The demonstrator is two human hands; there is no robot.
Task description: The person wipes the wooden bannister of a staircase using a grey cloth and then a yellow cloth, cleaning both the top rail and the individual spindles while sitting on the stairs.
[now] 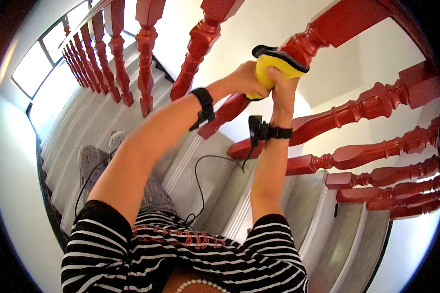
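Observation:
A yellow cleaning cloth (pixel 274 68) with black edging is wrapped around a turned red baluster (pixel 312 43) of the stair railing. My left hand (pixel 247 80) grips the cloth from the left side, fingers curled against it. On the other side my right hand (pixel 283 88) closes round the same cloth, its thumb lying over the yellow face. The baluster shows above the cloth, and its lower part (pixel 227 115) comes out below my hands down to the step. The stretch under the cloth is hidden.
More red balusters (pixel 347 115) stand close on the right, and others (pixel 146 58) line the stairs at the left. Grey steps (pixel 215 190) lie under me. A black cable (pixel 196 168) hangs between my arms, with straps on both wrists. Windows (pixel 36 68) are at far left.

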